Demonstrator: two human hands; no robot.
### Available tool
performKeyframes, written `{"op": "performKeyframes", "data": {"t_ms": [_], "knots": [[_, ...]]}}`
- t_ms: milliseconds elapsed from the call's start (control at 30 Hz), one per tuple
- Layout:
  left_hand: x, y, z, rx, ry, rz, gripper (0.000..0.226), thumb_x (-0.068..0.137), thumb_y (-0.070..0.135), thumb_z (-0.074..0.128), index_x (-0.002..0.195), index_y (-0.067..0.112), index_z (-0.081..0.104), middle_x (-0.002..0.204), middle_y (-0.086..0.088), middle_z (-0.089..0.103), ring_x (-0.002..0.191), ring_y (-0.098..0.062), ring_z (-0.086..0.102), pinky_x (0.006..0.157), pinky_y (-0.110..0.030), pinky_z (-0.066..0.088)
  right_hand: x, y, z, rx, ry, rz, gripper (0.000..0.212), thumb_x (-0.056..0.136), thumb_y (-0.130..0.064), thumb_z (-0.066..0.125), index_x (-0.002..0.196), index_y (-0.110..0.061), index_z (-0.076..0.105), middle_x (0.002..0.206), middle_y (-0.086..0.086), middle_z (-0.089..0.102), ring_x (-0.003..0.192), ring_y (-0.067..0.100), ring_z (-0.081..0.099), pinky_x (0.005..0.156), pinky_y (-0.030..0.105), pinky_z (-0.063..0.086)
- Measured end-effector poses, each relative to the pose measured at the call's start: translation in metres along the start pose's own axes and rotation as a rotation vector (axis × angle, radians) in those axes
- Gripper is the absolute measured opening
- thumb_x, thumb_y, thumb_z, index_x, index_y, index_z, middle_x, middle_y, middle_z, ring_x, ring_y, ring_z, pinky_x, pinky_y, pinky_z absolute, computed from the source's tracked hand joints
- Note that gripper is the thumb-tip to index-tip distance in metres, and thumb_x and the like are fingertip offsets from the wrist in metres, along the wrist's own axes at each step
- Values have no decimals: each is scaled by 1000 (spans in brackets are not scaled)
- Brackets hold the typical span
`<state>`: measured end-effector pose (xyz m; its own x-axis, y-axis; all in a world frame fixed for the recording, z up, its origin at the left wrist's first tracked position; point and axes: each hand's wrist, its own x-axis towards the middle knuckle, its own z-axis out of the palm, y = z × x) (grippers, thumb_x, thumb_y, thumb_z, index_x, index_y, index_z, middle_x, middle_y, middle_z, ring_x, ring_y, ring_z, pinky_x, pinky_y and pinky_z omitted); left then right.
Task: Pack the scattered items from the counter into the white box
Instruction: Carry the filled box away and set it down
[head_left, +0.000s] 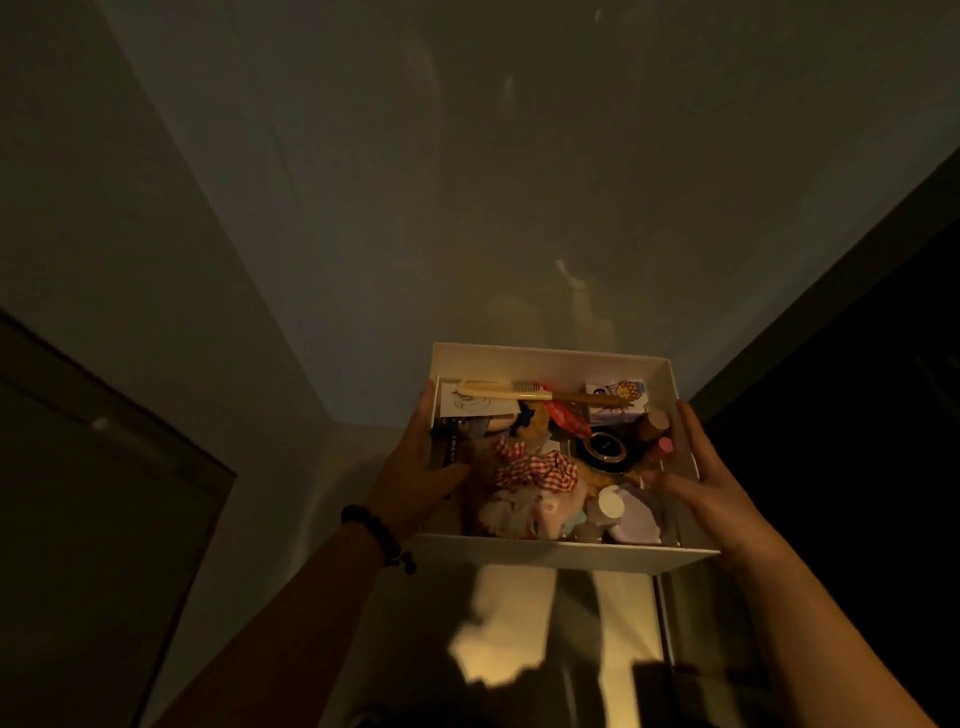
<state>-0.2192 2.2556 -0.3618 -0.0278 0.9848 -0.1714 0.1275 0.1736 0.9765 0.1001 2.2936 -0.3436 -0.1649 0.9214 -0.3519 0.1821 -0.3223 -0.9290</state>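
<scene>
The white box (561, 553) is lifted in front of me, filled with small items. Inside lie a cream comb (498, 391) along the far wall, a red checked scrunchie (535, 470) in the middle, a round black compact (605, 447), a small printed carton (615, 400) and a white-capped bottle (610, 504). My left hand (421, 467) grips the box's left wall, fingers outside and thumb over the rim. My right hand (696, 483) grips the right wall the same way, thumb inside.
A pale wall fills the view ahead. A dark door (93, 519) stands at the left and a dark opening (857, 389) at the right. Below the box a lit counter surface (524, 623) shows. The scene is dim.
</scene>
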Motion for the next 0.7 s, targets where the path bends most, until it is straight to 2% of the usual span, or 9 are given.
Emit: {"op": "performKeyframes", "data": {"t_ms": [100,200,233,300,367,400,500,600,700], "knots": [[31,-79,13,-26,-37,29,87,75,26,75,127,67,17,123,38,48,117,11,45,88,-11,43,43,79,9,5,15,30,86,65,-22,74,119,-72,29,124,-23,51,106,4,59,69,17,54],[57,-162,27,-42,-39,27,86,74,34,74,125,67,13,116,40,51,111,13,49,80,-7,44,82,159,15,25,20,35,80,65,-22,73,115,-71,34,103,-40,57,90,-12,62,61,10,51],[65,-190,31,-42,-27,19,86,72,37,73,122,69,12,115,40,50,109,13,49,79,-9,46,94,183,17,39,17,35,81,65,-20,72,117,-70,34,103,-38,58,89,-11,63,60,11,51],[78,-243,41,-64,-20,-2,85,68,40,73,120,71,12,115,39,47,107,13,49,80,-12,48,118,227,22,78,6,33,85,67,-16,72,125,-64,32,119,-27,52,99,1,64,69,21,55],[91,-289,49,-81,-25,-8,85,69,35,74,121,69,15,116,35,49,107,11,51,76,-13,49,137,265,26,111,-1,34,90,66,-13,72,131,-60,31,129,-17,46,113,14,57,82,34,54],[97,-309,53,-81,-26,-15,86,72,30,75,122,67,16,117,32,50,108,8,52,76,-14,50,145,283,27,127,-3,42,91,65,-12,73,130,-60,32,127,-17,48,113,16,57,83,36,54],[114,-362,61,-79,-28,-18,88,77,16,73,122,66,17,120,25,53,111,1,54,79,-20,51,168,331,31,151,-14,61,87,66,-6,72,120,-65,37,115,-17,62,109,18,63,80,36,56],[130,-403,65,-61,-17,-21,89,79,16,71,133,59,15,125,20,53,114,-3,54,81,-26,52,191,368,35,183,-57,66,82,70,-1,68,109,-69,45,108,-20,68,109,18,63,79,36,56],[146,-435,66,-24,10,10,86,84,14,67,133,60,14,124,27,52,111,-3,55,75,-22,53,216,393,39,106,-63,46,85,69,-8,72,116,-70,37,114,-22,64,111,13,61,78,31,56]]}}
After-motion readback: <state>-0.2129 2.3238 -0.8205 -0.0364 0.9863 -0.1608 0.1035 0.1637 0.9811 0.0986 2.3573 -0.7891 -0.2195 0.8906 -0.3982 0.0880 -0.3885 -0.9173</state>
